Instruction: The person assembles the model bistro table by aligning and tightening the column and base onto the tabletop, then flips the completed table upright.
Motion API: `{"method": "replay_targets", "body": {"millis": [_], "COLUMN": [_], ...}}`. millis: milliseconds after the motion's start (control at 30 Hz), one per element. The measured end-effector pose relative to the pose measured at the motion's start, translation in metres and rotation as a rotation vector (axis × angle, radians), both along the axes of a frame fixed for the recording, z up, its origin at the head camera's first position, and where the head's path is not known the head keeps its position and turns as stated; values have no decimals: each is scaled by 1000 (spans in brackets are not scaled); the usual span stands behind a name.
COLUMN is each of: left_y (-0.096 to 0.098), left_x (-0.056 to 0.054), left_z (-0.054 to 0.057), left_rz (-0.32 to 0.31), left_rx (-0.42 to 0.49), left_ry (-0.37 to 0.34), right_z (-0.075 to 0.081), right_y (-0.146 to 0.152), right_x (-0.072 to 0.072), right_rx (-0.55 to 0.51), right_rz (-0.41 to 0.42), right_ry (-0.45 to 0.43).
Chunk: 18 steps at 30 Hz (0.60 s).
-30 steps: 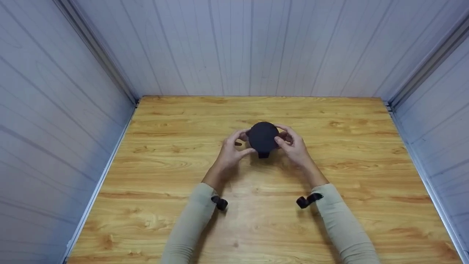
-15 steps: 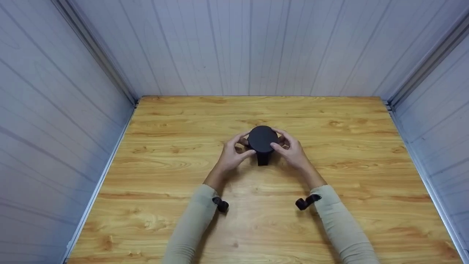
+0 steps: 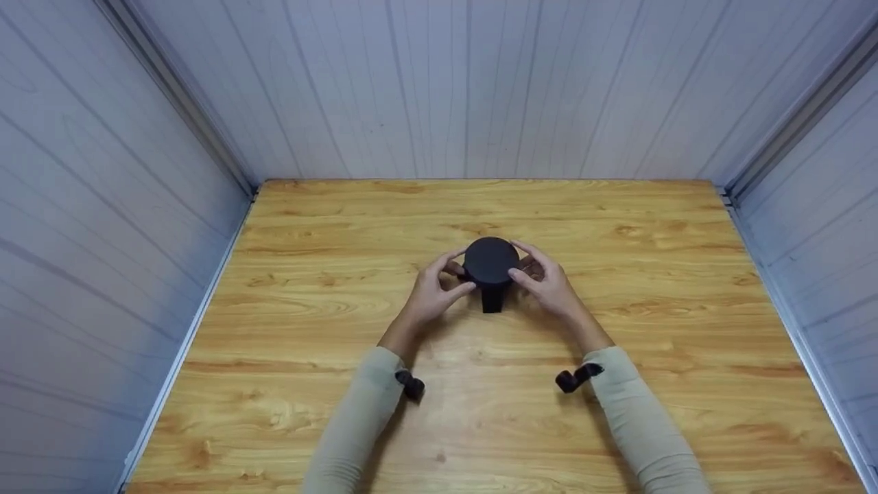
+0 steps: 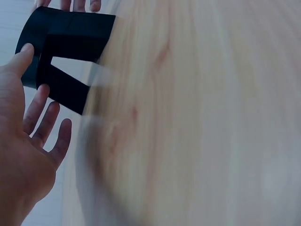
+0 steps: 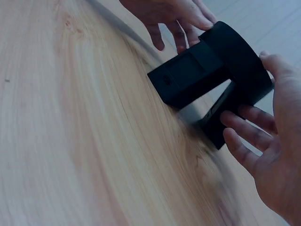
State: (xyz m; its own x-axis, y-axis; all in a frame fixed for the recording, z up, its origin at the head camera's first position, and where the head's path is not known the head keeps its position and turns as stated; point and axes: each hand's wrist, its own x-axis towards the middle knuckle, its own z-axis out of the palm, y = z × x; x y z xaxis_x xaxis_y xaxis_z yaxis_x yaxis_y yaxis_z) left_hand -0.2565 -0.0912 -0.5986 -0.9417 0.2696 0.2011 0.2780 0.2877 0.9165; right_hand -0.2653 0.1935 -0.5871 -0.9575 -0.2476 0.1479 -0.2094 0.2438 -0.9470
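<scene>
A black stand with a thick round top (image 3: 491, 261) and flat block-like legs is between my two hands, top upward. In the head view one leg (image 3: 492, 299) points toward me. My left hand (image 3: 432, 287) holds the round top's left side, thumb in front and fingers reaching round behind. On the opposite side my right hand (image 3: 547, 280) grips it, thumb on the near edge. Two legs with a gap between them show in the left wrist view, their ends close to the tabletop. A leg (image 5: 188, 75) with a shallow recess shows in the right wrist view.
A wood-grain tabletop (image 3: 309, 412) lies under the hands. Pale panelled walls (image 3: 439, 89) enclose it at the back, left and right. A small black wrist camera (image 3: 410, 385) sits at the left cuff, another camera (image 3: 577, 377) at the right.
Both hands have brought the black stand slightly toward me, and its front leg shows more fully. Over the last half second it has barely shifted. Both hands have kept hold.
</scene>
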Motion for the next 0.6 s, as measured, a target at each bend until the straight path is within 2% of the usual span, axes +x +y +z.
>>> {"method": "replay_targets", "body": {"millis": [133, 267, 367, 433, 500, 600], "left_y": [-20, -39, -52, -61, -71, -86], "left_x": [4, 6, 6, 4, 0, -8], "left_z": [-6, -4, 6, 17, 29, 48], "left_rz": [10, 65, 114, 143, 170, 210], "left_rx": [-27, -27, -23, -21, -35, -68], "left_ry": [-29, -59, -81, -89, -61, 22], "right_z": [-2, -5, 0, 8, 20, 39], "right_y": [22, 49, 66, 77, 87, 102], "right_x": [3, 8, 8, 5, 0, -9], "right_rx": [-7, -19, -4, 19, 36, 65], "right_rz": [16, -17, -41, -51, -70, -103], "right_ry": [-27, -73, -66, -35, 7, 76]}}
